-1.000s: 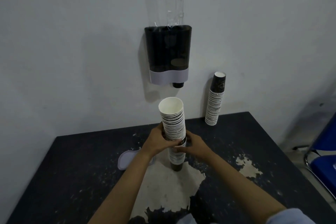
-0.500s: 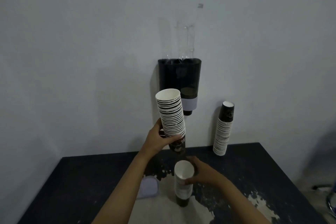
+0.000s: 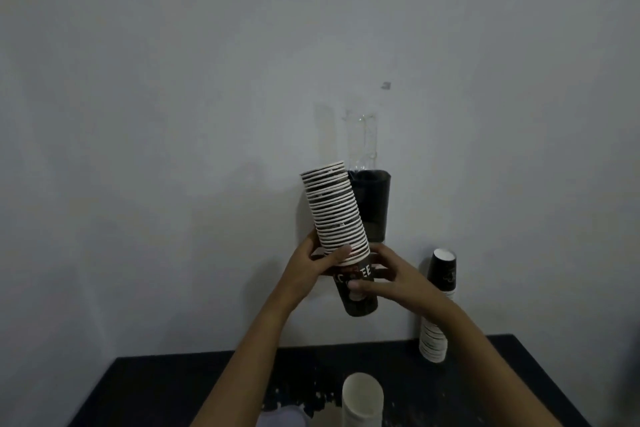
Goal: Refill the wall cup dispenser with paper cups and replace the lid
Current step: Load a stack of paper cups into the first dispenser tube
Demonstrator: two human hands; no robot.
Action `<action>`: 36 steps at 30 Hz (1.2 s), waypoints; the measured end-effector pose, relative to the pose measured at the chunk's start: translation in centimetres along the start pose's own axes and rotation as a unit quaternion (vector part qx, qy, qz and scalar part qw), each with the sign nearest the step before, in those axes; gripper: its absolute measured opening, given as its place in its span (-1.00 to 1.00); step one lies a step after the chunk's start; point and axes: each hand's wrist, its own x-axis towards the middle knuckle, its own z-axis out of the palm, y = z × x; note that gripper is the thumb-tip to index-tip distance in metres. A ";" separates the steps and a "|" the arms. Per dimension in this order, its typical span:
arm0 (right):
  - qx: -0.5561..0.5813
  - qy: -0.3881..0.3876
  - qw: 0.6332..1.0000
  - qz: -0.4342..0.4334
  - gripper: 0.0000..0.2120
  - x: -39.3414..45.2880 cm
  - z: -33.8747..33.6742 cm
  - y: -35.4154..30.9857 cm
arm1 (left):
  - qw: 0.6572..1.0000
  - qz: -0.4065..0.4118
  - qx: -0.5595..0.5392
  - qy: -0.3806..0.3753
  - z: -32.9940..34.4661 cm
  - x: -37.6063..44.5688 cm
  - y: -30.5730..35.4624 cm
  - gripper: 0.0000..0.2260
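A tall stack of paper cups (image 3: pixel 337 211), white rims up and a black printed cup at its base, is held tilted in front of the wall. My left hand (image 3: pixel 311 269) grips its lower left side and my right hand (image 3: pixel 391 279) grips the black bottom cup from the right. Right behind the stack hangs the dark wall cup dispenser (image 3: pixel 374 204), its top open, partly hidden by the cups. The pale lid (image 3: pixel 282 418) lies on the table at the bottom edge, half hidden by my left arm.
A short stack of cups (image 3: pixel 363 399) stands on the dark table (image 3: pixel 156 392) near the bottom edge. Another tall stack (image 3: pixel 438 305) leans against the wall at the right. A clear plastic sleeve (image 3: pixel 360 139) rises above the dispenser.
The left hand lifted the upper part of the stack higher toward the dispenser. The right hand let go of the short stack on the table and took hold of the lifted stack's bottom cup.
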 end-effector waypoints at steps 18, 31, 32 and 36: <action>-0.072 0.060 0.993 -0.071 -0.41 6.9 -5.2 -10.7 | 0.998 0.034 0.050 0.004 -0.8 3.2 3.3 -0.60; -0.093 0.081 0.982 -0.141 -0.24 14.3 -9.8 -19.2 | 0.978 0.124 0.145 0.087 -4.7 12.2 11.0 -0.46; -0.091 0.087 0.980 -0.152 -0.23 15.0 -10.1 -19.8 | 0.975 0.129 0.152 0.099 -4.8 13.2 11.5 -0.41; -0.099 0.137 0.970 -0.172 -0.20 17.1 -10.4 -19.7 | 0.973 0.136 0.142 0.119 -4.8 16.1 11.9 -0.39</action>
